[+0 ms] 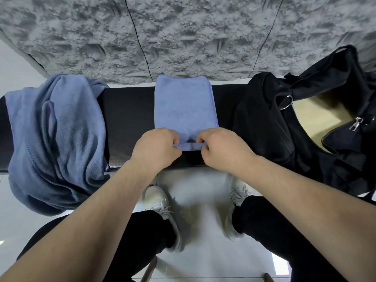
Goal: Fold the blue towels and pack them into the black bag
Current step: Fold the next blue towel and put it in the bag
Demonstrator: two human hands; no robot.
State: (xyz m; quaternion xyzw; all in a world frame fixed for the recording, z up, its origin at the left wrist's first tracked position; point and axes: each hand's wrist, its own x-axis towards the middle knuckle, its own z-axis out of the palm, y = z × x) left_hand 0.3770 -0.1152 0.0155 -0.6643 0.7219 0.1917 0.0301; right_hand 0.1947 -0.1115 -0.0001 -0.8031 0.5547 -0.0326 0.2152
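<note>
Both hands pinch the near edge of the folded towel [184,106] at the middle of the black desk [126,119]: the left hand [155,148] grips its left corner, the right hand [222,148] its right. To fold it well, lift both corners evenly and carry them to the far edge, keeping sides aligned. It looks soft, blue and neatly rectangular; a crumpled towel [59,143] lies left, the open black bag [305,127] right.

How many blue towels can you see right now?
2. One folded blue towel lies mid-bench, its near edge pinched by the left hand and right hand. One crumpled blue heap hangs over the bench's left end; it may hide more.
</note>
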